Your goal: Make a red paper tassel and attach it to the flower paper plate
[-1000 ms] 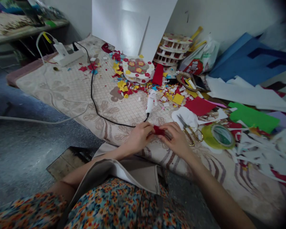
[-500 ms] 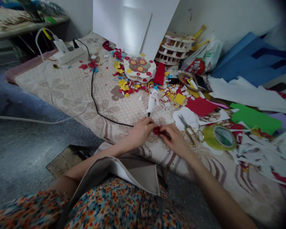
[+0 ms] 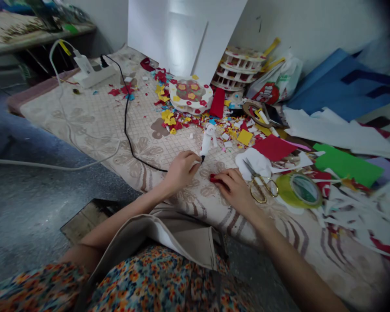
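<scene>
Just below the centre of the frame, a small red piece (image 3: pixel 213 178) is resting close to the desk (image 3: pixel 178 147), its far end projecting from the right hand (image 3: pixel 234 186). That hand's fingers are pinching it between thumb and forefinger, with almost no gap showing. To its left, the left hand (image 3: pixel 183 168) is curling loosely just beside the cord end of a white glue gun (image 3: pixel 207 141); whether its fingers are gripping the black cord (image 3: pixel 126 117), or anything else, I cannot tell.

Judgement: the step in hand is appearing to be one-handed holding of the red piece, with the left hand busy by the gun. Any next move is calling for a steady right pinch and for keeping the left fingers off the gun's nozzle end.

Further out, at right of centre, scissors (image 3: pixel 256 175) are lying partly over a white piece (image 3: pixel 246 158), with a yellow tape roll (image 3: pixel 283 190) sitting beside them. Above centre, a flower-decked white stand (image 3: pixel 190 105) is standing among coloured scraps.
</scene>
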